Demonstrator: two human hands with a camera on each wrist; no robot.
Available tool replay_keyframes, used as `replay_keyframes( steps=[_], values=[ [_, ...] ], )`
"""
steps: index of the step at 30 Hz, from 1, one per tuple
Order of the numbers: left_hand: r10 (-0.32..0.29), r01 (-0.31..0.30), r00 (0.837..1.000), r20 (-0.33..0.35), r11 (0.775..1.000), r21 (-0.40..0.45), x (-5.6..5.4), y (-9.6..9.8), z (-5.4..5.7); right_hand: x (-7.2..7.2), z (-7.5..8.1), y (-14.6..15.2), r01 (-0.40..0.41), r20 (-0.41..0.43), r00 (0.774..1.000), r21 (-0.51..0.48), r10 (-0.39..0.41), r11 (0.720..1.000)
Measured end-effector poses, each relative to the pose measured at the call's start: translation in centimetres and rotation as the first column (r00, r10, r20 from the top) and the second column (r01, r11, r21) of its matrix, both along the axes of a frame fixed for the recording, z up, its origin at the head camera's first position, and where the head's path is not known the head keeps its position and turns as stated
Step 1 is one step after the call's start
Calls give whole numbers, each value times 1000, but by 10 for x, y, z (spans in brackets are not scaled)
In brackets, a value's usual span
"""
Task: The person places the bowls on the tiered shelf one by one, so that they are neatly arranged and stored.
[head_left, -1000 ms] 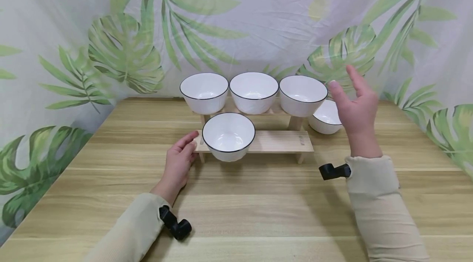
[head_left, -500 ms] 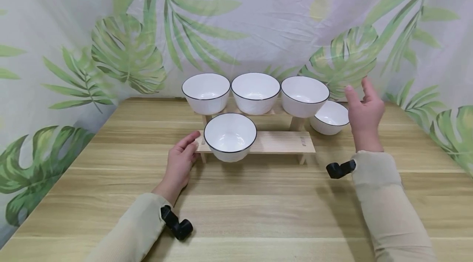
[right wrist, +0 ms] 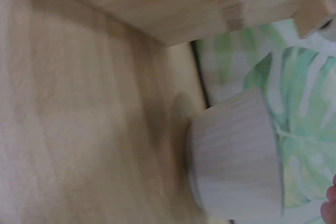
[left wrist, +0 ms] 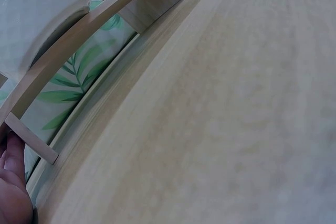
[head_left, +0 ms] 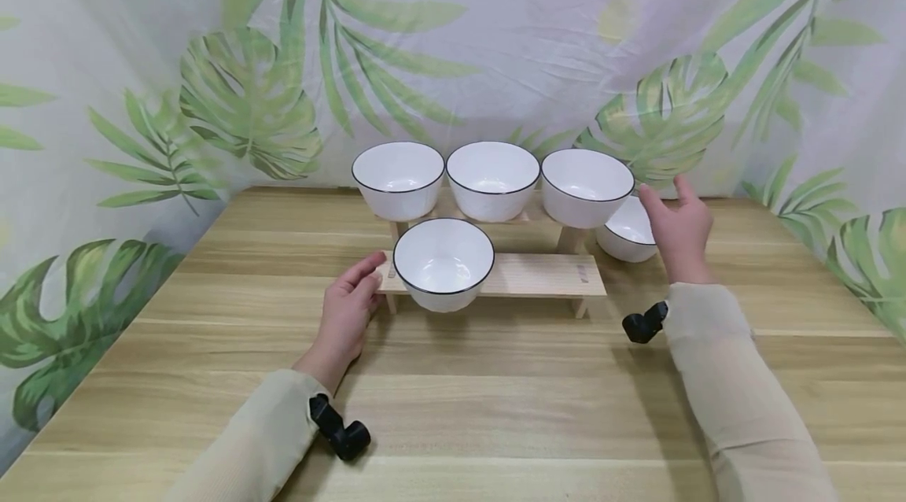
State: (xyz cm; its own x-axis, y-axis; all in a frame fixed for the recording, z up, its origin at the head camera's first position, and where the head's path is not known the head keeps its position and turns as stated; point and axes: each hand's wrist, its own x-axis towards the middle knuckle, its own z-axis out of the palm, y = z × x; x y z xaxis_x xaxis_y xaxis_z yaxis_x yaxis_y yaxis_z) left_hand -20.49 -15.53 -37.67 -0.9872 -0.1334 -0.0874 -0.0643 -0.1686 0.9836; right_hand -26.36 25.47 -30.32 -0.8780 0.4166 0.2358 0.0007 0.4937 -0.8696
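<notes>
My left hand (head_left: 345, 313) grips the left end of a two-tier wooden rack (head_left: 541, 274), at its lower shelf. In the left wrist view its fingers (left wrist: 16, 153) meet the rack beside a leg. A white bowl with a dark rim (head_left: 443, 262) stands on the left part of that shelf. My right hand (head_left: 683, 238), thumb and fingers spread, is at the right side of another white bowl (head_left: 624, 238) on the table. The right wrist view shows this bowl (right wrist: 236, 156) upright, with fingertips (right wrist: 329, 208) near its rim, apart from it.
Three matching bowls stand in a row on the upper shelf: left bowl (head_left: 399, 181), middle bowl (head_left: 493, 181), right bowl (head_left: 587, 186). The right one overhangs in front of the table bowl. A leaf-print cloth (head_left: 538, 53) hangs behind the wooden table (head_left: 495, 407).
My right hand first moves right and down, then left and lower toward the bowl on the table. The left hand stays on the rack. The bowls have not moved.
</notes>
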Motion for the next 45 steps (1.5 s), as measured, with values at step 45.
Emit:
replay_keyframes(
  steps=[45],
  values=[
    [25,-25,1000,8,1000,3,0,3,1,-24,-34,-4,-40,258,963,433,-81,901]
  ],
)
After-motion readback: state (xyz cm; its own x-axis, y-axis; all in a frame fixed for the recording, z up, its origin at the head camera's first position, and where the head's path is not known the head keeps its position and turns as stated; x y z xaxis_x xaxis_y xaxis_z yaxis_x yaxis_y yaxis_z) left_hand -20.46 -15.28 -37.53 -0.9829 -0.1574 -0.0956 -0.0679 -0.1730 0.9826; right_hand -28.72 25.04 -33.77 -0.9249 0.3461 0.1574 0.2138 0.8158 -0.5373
